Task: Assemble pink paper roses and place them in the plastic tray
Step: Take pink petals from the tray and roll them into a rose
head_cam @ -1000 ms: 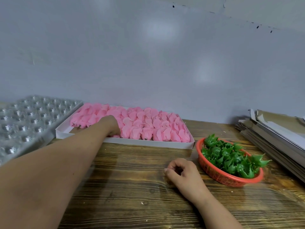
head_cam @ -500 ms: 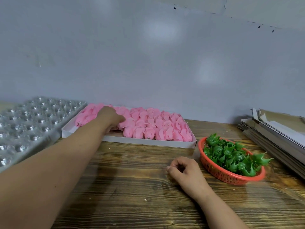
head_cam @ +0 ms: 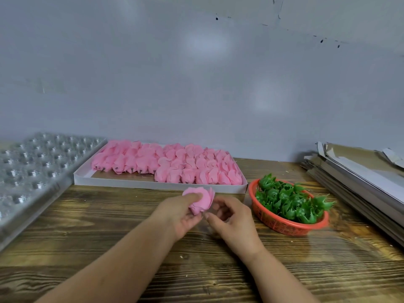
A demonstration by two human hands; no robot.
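Change: since a second ago the left hand (head_cam: 181,213) has come back from the white cardboard box of pink paper blooms (head_cam: 159,184), bringing one bloom over the wooden counter (head_cam: 109,237); the right hand (head_cam: 231,219) has risen to meet it.
Rose: a pink layered paper rose head (head_cam: 202,202), held just in front of the box, above the counter.
Left fingers: thumb and fingers pinch the bloom low down.
Right fingers: loosely curled beside the bloom's base; whether they touch it I cannot tell.
Handling: light, soft, easily crushed; best held by the base, not the petals.
Nearby: red mesh basket of green plastic calyxes (head_cam: 284,224) to the right; clear plastic cavity tray (head_cam: 32,162) at the left.
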